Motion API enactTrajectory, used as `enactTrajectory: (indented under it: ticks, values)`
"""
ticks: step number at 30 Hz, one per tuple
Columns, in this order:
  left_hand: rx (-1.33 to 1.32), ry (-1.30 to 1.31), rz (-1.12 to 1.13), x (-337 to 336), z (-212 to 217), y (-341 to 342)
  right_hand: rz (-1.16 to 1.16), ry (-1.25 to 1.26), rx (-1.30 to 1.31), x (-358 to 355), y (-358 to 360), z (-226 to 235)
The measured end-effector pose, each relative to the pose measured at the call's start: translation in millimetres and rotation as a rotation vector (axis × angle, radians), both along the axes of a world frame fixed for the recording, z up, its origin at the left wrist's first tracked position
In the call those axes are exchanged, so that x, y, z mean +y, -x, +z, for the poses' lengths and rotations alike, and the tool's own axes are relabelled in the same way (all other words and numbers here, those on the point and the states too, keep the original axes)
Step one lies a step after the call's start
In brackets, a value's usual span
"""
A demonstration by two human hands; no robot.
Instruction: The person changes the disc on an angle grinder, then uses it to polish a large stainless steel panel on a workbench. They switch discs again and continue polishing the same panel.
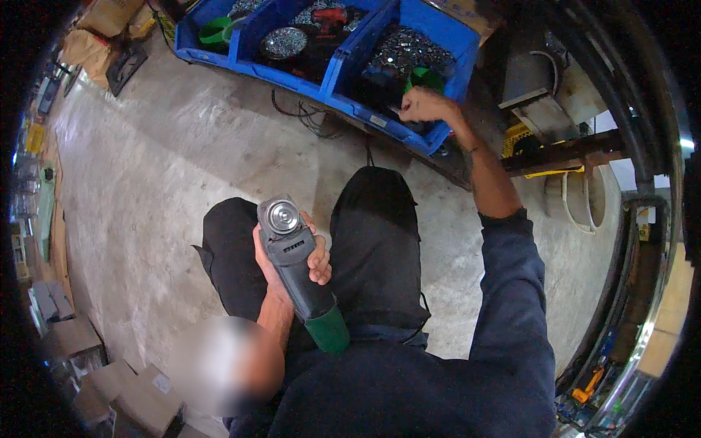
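My left hand (pixel 319 264) is wrapped round an angle grinder (pixel 301 281) above my lap. Its round metal spindle end points up and away from me, and its dark green rear end rests near my waist. With my arm stretched out, my right hand (pixel 429 106) is over the front part of the rightmost blue bin (pixel 391 125). The fingers there are curled together; whatever they may hold is too small to make out. Just beyond that hand sits a green cup (pixel 425 78), in front of a heap of small shiny metal parts (pixel 410 51).
More blue bins adjoin on the left, holding a metal bowl (pixel 284 44) of small parts, a red tool (pixel 330 18) and another green cup (pixel 215 31). Cables (pixel 305 115) hang below them. A metal rack (pixel 577 153) stands at right; cardboard boxes (pixel 142 398) lie at lower left.
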State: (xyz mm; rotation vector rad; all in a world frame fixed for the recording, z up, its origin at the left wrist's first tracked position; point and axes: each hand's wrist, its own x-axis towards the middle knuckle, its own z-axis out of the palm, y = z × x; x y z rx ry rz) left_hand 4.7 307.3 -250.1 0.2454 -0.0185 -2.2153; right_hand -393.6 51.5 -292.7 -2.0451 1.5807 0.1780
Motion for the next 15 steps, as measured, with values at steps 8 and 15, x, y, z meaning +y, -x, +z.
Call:
enactTrajectory:
  ticks: [8,15]
  values:
    - [-0.040,-0.057,-0.023,2.0,0.0,-3.2,-0.006,0.010,0.243,6.2,-7.8,-19.9]
    - [-0.068,-0.076,-0.020,2.0,2.7,-1.3,-0.423,0.460,-0.097,-35.9,-42.7,-59.4]
